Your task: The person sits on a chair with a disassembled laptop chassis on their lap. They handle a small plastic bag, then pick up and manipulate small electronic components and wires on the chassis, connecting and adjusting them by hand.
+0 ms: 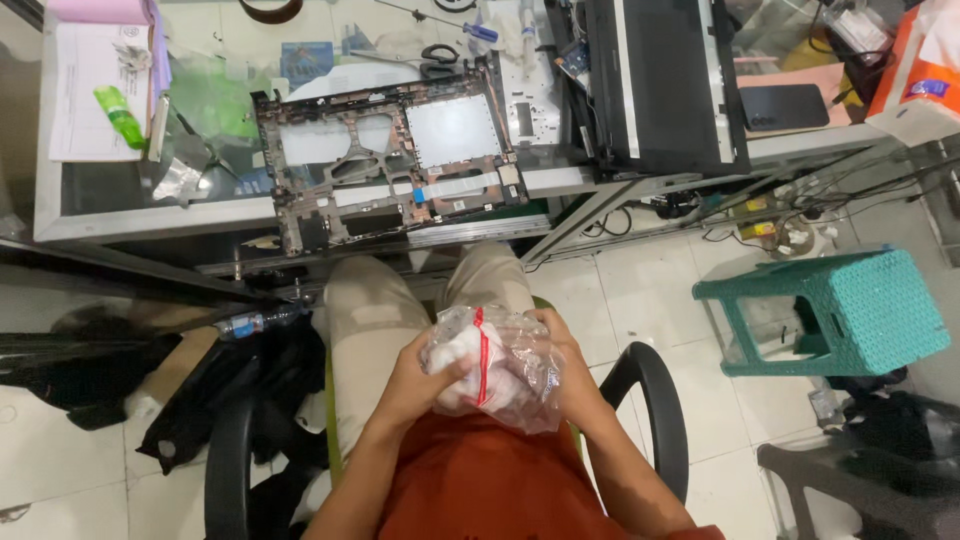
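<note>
Over my lap, both hands grip a clear plastic zip bag (500, 365) with a red seal strip and white material inside. My left hand (425, 375) clutches its left side. My right hand (560, 365) holds the right side, partly hidden behind the bag. I sit in a black chair (655, 400), in beige trousers and an orange shirt. On the glass table (130, 215) ahead lies an opened laptop base frame (390, 160), empty of its parts.
A black laptop lid (665, 80) lies at the table's right, scissors (438, 55) and a screwdriver (480, 32) behind the frame, papers (90, 90) at left. A teal plastic stool (840, 315) stands on the tiled floor at right; black bags (200, 390) lie at left.
</note>
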